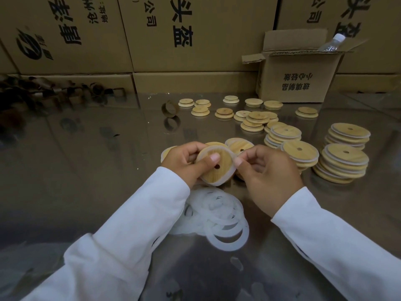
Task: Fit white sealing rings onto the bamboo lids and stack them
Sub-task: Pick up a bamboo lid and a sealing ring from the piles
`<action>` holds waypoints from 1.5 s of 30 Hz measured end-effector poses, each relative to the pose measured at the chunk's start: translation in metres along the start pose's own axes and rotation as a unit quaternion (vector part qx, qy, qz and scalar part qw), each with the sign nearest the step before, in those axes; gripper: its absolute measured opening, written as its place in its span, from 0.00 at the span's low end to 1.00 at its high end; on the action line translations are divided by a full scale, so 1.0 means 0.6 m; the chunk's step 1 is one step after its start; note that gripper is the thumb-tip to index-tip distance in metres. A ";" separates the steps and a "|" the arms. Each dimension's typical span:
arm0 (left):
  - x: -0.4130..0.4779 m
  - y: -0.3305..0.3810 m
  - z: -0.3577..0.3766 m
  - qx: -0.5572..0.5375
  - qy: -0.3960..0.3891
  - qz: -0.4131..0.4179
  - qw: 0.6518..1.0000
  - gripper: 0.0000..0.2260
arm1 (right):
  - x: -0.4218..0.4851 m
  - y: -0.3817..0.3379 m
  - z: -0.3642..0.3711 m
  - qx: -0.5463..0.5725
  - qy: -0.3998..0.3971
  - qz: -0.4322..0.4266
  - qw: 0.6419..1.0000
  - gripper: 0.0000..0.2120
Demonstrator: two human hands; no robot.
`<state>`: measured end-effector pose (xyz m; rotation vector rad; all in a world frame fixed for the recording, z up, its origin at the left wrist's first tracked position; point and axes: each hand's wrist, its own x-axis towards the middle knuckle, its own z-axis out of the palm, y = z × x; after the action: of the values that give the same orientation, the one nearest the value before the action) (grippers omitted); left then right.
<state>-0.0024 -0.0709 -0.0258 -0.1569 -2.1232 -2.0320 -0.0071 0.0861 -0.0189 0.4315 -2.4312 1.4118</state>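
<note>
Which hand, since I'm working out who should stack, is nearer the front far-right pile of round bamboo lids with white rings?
Right. The right hand sits left of the pile, pinching a white sealing ring; the left hand is farther left, gripping the round bamboo lid.

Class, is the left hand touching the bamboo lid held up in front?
Touching. The head view shows the left hand holding the lid, thumb pressed on its face.

Long white sleeves (121, 231) down to both wrists, bare hands (184, 161).
</note>
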 end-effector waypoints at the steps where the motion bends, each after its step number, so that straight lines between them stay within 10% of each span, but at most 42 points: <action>1: 0.000 0.002 -0.001 0.012 0.000 0.013 1.000 0.02 | 0.001 -0.001 0.000 0.005 -0.005 0.008 1.000 0.10; 24: 0.005 -0.002 0.011 -0.155 0.009 -0.073 0.985 0.03 | -0.004 0.006 0.008 -0.013 0.057 -0.021 0.998 0.08; 34: 0.002 -0.001 0.008 -0.042 -0.003 -0.029 0.999 0.01 | 0.001 0.001 0.002 -0.141 0.008 -0.047 0.989 0.04; 45: 0.003 -0.006 0.002 -0.030 0.018 -0.002 0.999 0.02 | 0.008 0.005 -0.003 -0.039 -0.005 -0.004 0.999 0.04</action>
<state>-0.0052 -0.0700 -0.0289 -0.1235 -2.0451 -2.0859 -0.0125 0.0883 -0.0183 0.4309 -2.4786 1.3096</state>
